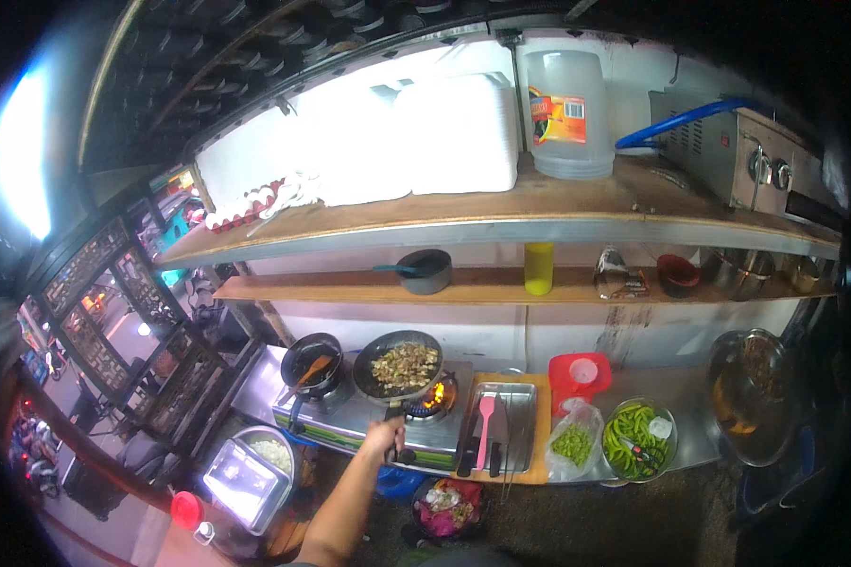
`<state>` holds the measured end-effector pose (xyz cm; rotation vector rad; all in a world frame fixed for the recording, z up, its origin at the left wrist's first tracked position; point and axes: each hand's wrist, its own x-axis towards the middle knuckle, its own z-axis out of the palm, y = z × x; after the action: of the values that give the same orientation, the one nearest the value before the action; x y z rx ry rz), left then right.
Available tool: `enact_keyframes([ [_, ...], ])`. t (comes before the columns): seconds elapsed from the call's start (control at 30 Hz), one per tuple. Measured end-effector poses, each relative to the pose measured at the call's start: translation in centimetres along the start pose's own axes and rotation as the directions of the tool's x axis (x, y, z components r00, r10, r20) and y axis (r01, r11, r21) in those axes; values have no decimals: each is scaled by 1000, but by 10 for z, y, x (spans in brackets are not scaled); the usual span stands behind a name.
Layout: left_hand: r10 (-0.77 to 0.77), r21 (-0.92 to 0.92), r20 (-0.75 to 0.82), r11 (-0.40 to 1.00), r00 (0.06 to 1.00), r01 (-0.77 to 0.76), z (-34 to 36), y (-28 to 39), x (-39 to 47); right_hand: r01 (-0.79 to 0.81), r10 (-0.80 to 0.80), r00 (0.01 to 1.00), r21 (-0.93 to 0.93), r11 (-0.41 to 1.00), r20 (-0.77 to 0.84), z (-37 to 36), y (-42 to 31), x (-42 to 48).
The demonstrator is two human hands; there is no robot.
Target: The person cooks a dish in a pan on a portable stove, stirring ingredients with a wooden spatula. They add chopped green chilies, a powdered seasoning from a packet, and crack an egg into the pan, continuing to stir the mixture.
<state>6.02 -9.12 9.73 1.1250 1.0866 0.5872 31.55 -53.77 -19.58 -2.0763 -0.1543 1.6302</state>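
Note:
My left hand (385, 436) is closed around the dark handle of a frying pan (390, 393), which holds browned chopped food. The pan is tilted and raised over the left part of a burner (425, 405); orange flame shows at its right. My right hand is out of view. Left of the pan, a smaller dark pan (301, 354) with a wooden spatula (315, 370) sits on the gas stove (347, 425). On the right, a metal tray (521, 391) on a wooden board holds a pink spatula (486, 425), a knife (498, 432) and other long tools.
Right of the board are a plastic bag of chopped greens (574, 445), a red container (567, 368) and a bowl of green peppers (615, 464) with scissors. A lidded container (245, 489) stands lower left. Shelves (468, 230) run above the stove. A waste bin (448, 528) is below.

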Motion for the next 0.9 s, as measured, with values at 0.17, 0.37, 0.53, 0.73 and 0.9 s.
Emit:
enact_keyframes([
  [0.17,-32,52,-7,998,999,33,7,-11,-68,36,-36,999,9,999,5,14,-16,0],
  [0.37,-85,12,61,996,995,84,-4,-73,40,32,-32,999,-19,999,18,31,-15,-28],
  [0.53,-194,-157,218,960,957,230,-18,-110,50,95,-91,991,-44,994,100,66,-40,-45],
  [0.73,299,575,198,736,933,-358,-101,-90,30,742,-706,671,-184,645,228,117,-219,-132],
  [0.9,538,560,387,508,749,-654,-205,-58,31,956,-900,116,-295,-15,421,195,-463,-320],
])
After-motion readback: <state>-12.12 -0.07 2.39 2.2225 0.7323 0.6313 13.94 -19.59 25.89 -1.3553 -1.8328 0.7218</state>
